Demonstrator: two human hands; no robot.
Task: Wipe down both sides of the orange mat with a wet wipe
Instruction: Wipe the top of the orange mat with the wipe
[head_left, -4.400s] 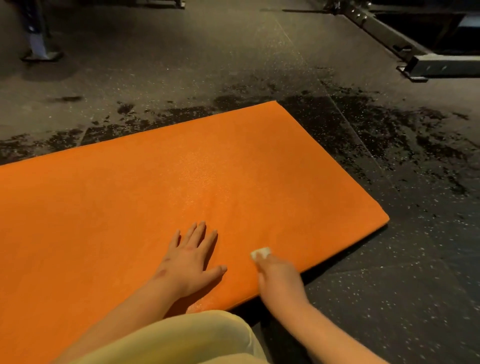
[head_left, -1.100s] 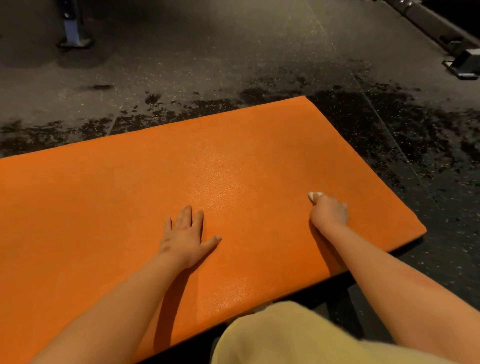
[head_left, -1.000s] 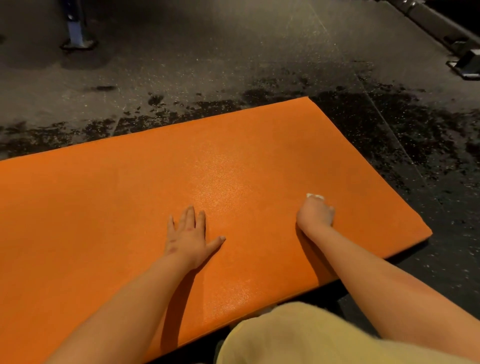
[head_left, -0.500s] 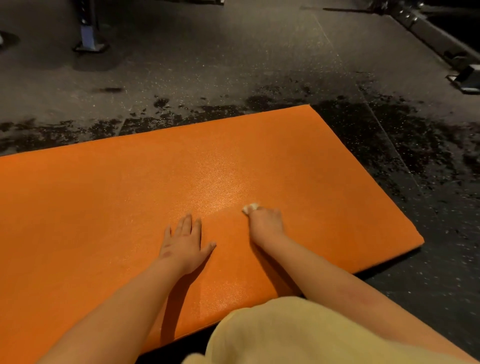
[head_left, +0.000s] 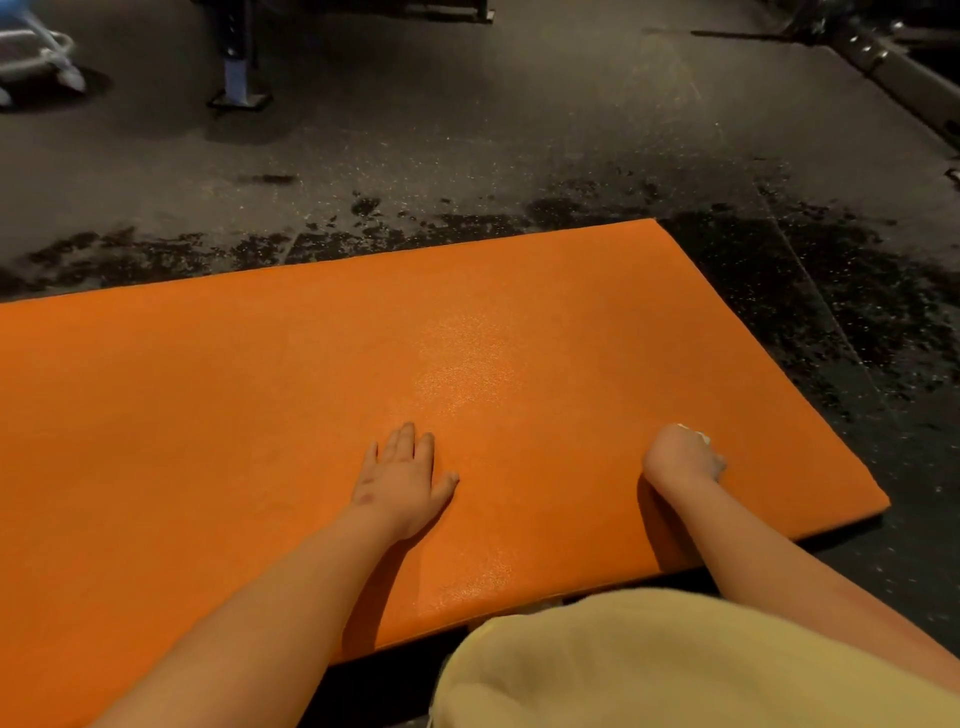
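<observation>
Black speckled floor around orange mat

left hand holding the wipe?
No, the left hand lies flat on the orange mat; the wet wipe shows at the right hand.

- orange mat runs off the frame at 9 o'clock.
- wet wipe is mostly hidden under the right hand; only a white sliver shows.

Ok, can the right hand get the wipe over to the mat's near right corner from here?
Probably yes. The right hand, holding the wipe, rests on the mat not far from that corner, and only bare mat lies between them.
</observation>
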